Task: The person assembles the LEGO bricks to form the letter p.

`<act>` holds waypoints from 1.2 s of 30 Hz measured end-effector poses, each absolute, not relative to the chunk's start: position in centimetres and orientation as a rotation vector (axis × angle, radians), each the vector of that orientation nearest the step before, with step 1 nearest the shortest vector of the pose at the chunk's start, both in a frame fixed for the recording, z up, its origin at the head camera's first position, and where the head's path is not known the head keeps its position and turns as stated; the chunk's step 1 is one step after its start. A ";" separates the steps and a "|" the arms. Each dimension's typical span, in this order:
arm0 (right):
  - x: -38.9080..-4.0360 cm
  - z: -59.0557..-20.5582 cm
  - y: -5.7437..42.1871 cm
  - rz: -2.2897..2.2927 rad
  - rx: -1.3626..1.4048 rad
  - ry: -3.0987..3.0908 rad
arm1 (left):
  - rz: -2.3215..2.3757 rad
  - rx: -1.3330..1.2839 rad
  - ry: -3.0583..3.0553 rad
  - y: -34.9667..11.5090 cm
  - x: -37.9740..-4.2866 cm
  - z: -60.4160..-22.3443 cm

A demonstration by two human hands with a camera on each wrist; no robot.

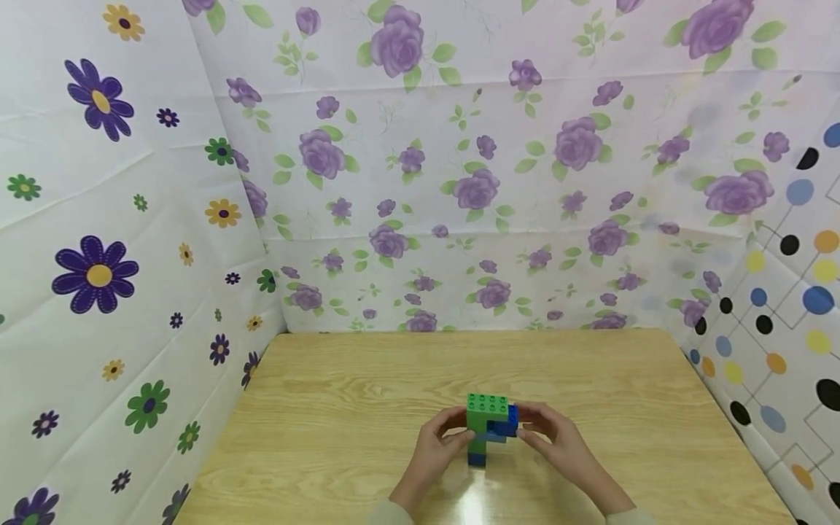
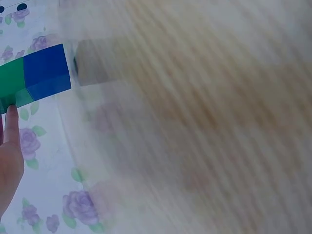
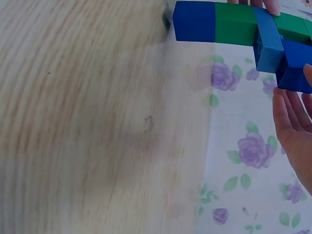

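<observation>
An upright stack of toy building bricks is between my two hands over the table. From the bottom up it has a dark blue brick (image 2: 48, 73), green bricks (image 3: 236, 23), a light blue brick (image 3: 269, 46) jutting to the right, and a studded green brick (image 1: 487, 403) on top. My left hand (image 1: 441, 443) pinches the green part from the left. On the right, my right hand (image 1: 556, 443) pinches another dark blue brick (image 1: 508, 423) under the top brick's overhang. I cannot tell whether this brick is locked in, or whether the stack's base touches the table.
The wooden table (image 1: 341, 408) has a glossy top. Purple-flowered cloth (image 1: 446, 146) hangs along its back edge. Daisy-patterned cloth (image 1: 131, 328) lines the left side, and dotted cloth (image 1: 781, 321) the right.
</observation>
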State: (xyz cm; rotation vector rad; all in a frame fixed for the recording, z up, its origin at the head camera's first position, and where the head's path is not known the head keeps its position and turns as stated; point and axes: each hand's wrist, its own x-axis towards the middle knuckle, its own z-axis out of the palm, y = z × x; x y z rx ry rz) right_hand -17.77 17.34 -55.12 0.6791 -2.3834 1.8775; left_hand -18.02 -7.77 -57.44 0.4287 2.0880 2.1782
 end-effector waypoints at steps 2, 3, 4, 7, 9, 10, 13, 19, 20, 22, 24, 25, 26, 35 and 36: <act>-18.1 -55.0 17.2 1.885 0.662 -2.377 | 2.177 0.414 2.105 -7.8 -18.1 -57.2; -18.2 -55.0 17.1 1.894 0.642 -2.377 | 2.175 0.406 2.113 -7.8 -18.2 -57.1; -18.4 -55.0 17.0 1.898 0.621 -2.381 | 2.176 0.393 2.119 -7.8 -18.2 -57.1; -18.7 -54.9 16.7 1.915 0.559 -2.389 | 2.183 0.343 2.135 -7.7 -18.3 -57.0; -19.0 -54.9 16.5 1.927 0.505 -2.402 | 2.179 0.304 2.159 -7.6 -18.4 -57.0; -19.1 -54.9 16.4 1.930 0.483 -2.407 | 2.176 0.284 2.169 -7.6 -18.4 -57.0; -19.5 -54.9 16.2 1.925 0.441 -2.429 | 2.157 0.239 2.208 -7.5 -18.5 -56.9; -20.1 -55.0 15.9 1.974 0.377 -2.460 | 2.074 0.178 2.300 -7.4 -18.8 -56.8; -20.2 -55.0 15.9 1.985 0.363 -2.465 | 2.058 0.170 2.316 -7.4 -18.9 -56.9; -20.5 -55.1 15.9 1.986 0.341 -2.479 | 2.030 0.139 2.339 -7.3 -19.1 -57.0; -20.7 -55.4 15.8 1.987 0.311 -2.495 | 2.017 0.106 2.348 -7.2 -19.3 -57.1; -20.9 -55.5 15.8 1.988 0.296 -2.500 | 2.017 0.089 2.346 -7.2 -19.4 -57.2; -21.0 -55.7 15.7 1.989 0.281 -2.503 | 2.020 0.061 2.335 -7.1 -19.5 -57.3; -21.8 -56.8 15.6 2.009 0.193 -2.493 | 2.046 -0.019 2.355 -6.4 -20.1 -57.8; -21.9 -56.9 15.6 2.013 0.187 -2.491 | 2.042 -0.021 2.368 -6.4 -20.2 -57.9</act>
